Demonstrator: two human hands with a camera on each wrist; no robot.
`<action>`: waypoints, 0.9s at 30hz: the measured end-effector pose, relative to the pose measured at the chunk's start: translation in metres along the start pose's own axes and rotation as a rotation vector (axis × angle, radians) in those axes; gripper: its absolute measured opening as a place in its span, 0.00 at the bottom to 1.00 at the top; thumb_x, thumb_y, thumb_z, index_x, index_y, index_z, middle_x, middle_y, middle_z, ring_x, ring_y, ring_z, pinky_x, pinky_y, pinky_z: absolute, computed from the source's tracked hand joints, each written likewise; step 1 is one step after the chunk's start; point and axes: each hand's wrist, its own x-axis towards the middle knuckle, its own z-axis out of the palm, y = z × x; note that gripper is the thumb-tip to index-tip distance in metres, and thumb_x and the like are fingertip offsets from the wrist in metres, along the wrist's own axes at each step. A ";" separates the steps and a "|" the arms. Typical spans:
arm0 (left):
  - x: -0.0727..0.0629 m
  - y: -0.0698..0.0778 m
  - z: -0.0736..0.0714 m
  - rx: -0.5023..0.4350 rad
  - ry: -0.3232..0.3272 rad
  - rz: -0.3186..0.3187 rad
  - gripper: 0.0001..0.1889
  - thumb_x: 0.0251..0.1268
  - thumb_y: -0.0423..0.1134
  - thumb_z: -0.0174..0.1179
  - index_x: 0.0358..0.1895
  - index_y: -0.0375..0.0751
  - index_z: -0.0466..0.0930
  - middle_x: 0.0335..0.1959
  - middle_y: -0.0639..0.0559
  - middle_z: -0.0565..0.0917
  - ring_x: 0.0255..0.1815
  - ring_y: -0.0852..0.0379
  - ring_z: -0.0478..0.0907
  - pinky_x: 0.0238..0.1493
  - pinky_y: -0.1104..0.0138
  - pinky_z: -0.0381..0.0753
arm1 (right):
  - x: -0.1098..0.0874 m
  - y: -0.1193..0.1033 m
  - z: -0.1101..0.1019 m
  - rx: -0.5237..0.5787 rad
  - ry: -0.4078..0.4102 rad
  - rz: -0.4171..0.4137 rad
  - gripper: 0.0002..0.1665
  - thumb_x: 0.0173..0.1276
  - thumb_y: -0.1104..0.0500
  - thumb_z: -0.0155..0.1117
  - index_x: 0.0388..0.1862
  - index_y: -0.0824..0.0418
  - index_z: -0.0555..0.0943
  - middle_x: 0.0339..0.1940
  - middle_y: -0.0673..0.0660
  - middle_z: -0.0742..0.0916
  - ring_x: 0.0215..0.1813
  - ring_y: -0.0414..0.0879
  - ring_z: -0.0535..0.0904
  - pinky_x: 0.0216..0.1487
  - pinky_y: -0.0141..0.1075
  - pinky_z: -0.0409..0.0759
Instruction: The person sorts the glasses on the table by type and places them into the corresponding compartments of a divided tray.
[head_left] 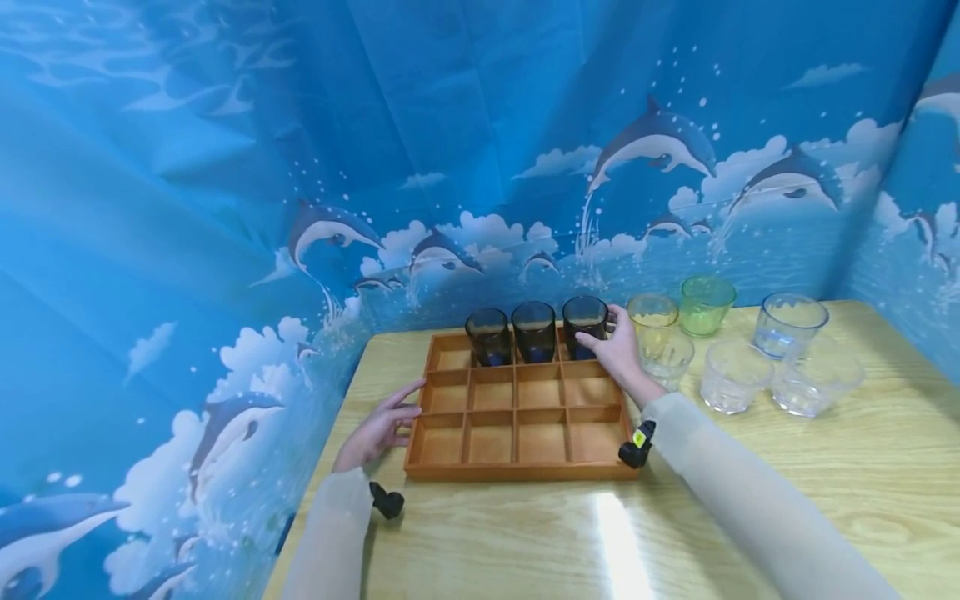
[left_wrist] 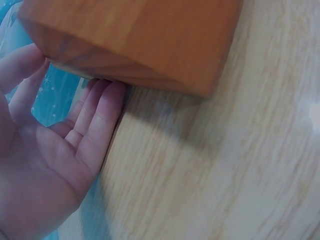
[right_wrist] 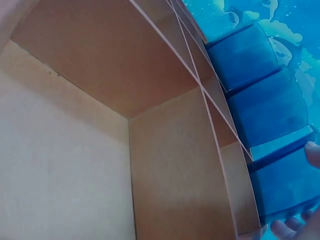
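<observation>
Wooden and divided into three rows of four compartments, the box sits on the table; clock directions here run from its centre in the head view, with twelve pointing away from the person. At one o'clock the right hand grasps a dark glass, thumb on the near side; this glass is upright at the far row's rightmost compartment, though whether its base touches the floor there I cannot tell; two more dark glasses stand upright beside it, towards eleven, in the middle two compartments of that row. At nine o'clock the left hand is relaxed, grasping nothing, its fairly straight fingers touching the box's side wall. Towards two o'clock stand a yellow glass and a green glass; between two and three, a bluish glass; nearer three, three clear glasses.
</observation>
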 end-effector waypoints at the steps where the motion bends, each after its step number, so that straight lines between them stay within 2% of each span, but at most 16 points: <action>1: 0.000 0.000 0.000 -0.003 -0.001 0.000 0.26 0.66 0.41 0.54 0.66 0.69 0.64 0.69 0.53 0.56 0.54 0.46 0.67 0.39 0.56 0.75 | -0.001 0.000 0.000 0.004 0.005 -0.005 0.46 0.57 0.60 0.69 0.69 0.69 0.56 0.62 0.70 0.68 0.62 0.63 0.64 0.59 0.52 0.64; 6: -0.001 0.002 0.000 -0.002 0.002 0.001 0.26 0.66 0.41 0.54 0.65 0.69 0.65 0.71 0.54 0.54 0.56 0.46 0.66 0.41 0.54 0.75 | -0.009 -0.005 -0.002 0.009 0.029 -0.043 0.41 0.58 0.61 0.68 0.65 0.72 0.59 0.59 0.71 0.70 0.58 0.64 0.68 0.57 0.50 0.67; 10: -0.002 0.003 0.000 0.000 0.004 0.001 0.26 0.66 0.40 0.54 0.66 0.68 0.64 0.70 0.54 0.55 0.55 0.46 0.67 0.40 0.55 0.75 | -0.012 -0.008 -0.001 -0.006 0.016 -0.027 0.40 0.59 0.65 0.66 0.66 0.73 0.57 0.61 0.72 0.68 0.61 0.65 0.67 0.59 0.52 0.66; 15: -0.002 0.004 0.001 0.002 0.003 0.000 0.27 0.67 0.40 0.54 0.66 0.68 0.64 0.69 0.52 0.57 0.55 0.46 0.67 0.39 0.56 0.75 | -0.017 -0.010 -0.001 -0.039 -0.010 -0.006 0.42 0.60 0.63 0.65 0.68 0.72 0.55 0.64 0.71 0.65 0.62 0.65 0.65 0.59 0.52 0.66; 23: -0.002 0.003 0.002 0.002 0.012 -0.008 0.26 0.66 0.40 0.54 0.65 0.69 0.65 0.68 0.50 0.60 0.53 0.47 0.69 0.39 0.55 0.76 | -0.034 -0.012 -0.005 0.041 -0.044 0.003 0.41 0.61 0.64 0.65 0.68 0.72 0.56 0.65 0.70 0.65 0.62 0.66 0.65 0.59 0.52 0.65; 27: -0.002 0.002 0.002 -0.001 0.017 -0.009 0.26 0.66 0.40 0.55 0.65 0.69 0.65 0.66 0.49 0.62 0.50 0.48 0.70 0.38 0.56 0.76 | -0.040 -0.011 -0.007 0.054 -0.051 -0.013 0.40 0.61 0.64 0.65 0.67 0.72 0.58 0.62 0.71 0.67 0.61 0.65 0.66 0.58 0.53 0.66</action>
